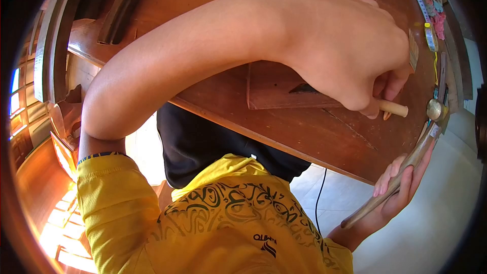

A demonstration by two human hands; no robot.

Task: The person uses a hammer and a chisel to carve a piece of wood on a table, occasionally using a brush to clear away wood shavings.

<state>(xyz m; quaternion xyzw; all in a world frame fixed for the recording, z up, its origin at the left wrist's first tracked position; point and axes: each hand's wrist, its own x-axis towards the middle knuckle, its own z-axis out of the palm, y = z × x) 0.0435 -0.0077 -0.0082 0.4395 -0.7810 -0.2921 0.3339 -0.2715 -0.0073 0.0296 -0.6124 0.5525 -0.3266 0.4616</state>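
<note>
My left hand (362, 61) reaches across the wooden table, its fingers wrapped round a pale cylindrical piece (394, 108), whose end sticks out on the right; the rest is hidden in the hand. A flat wooden piece (274, 91) with a dark opening lies beneath the left hand and forearm. My right hand (401, 187), beyond the table's near right edge, is closed round the wooden handle of a hammer (393, 185). The hammer's round metal face (435, 109) is to the right of the pale piece, apart from it.
The brown table (228, 99) spans the view. A tape measure (431, 38), pink and blue-green cloth (433, 7) and some thin tools lie along its far right side. Dark curved wooden parts (122, 5) rest at the upper left. A black cable (318, 203) hangs below the near edge.
</note>
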